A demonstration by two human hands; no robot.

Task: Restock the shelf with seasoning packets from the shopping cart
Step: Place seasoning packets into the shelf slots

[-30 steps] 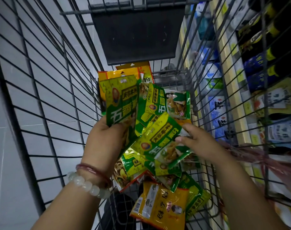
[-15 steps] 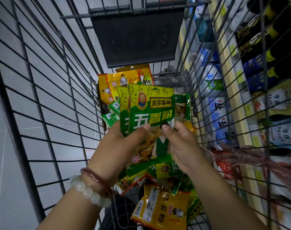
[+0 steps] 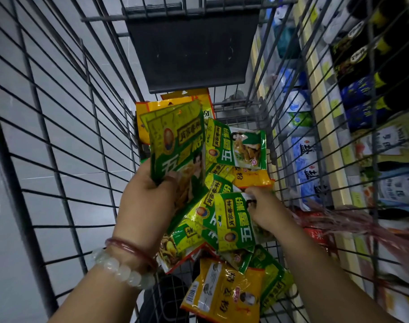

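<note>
Inside the wire shopping cart (image 3: 66, 145) lies a heap of green and yellow seasoning packets (image 3: 236, 150). My left hand (image 3: 149, 201), with two bracelets on the wrist, grips a small upright stack of green packets (image 3: 177, 141) above the heap. My right hand (image 3: 266, 210) reaches down into the heap and pinches the top edge of another green packet (image 3: 233, 220). A yellow packet (image 3: 224, 292) lies at the near end of the cart. The shelf (image 3: 324, 94) with stocked goods shows through the cart's right wall.
A dark plastic flap (image 3: 191, 47) hangs at the cart's far end. Blue and white bags (image 3: 303, 159) and dark bottles (image 3: 371, 66) fill the shelves on the right. Grey floor tiles (image 3: 24, 206) lie beyond the cart's left wall.
My right hand left the stack in my left hand, dropped into the heap and pinched another green packet. My left hand tilted its stack slightly to the left.
</note>
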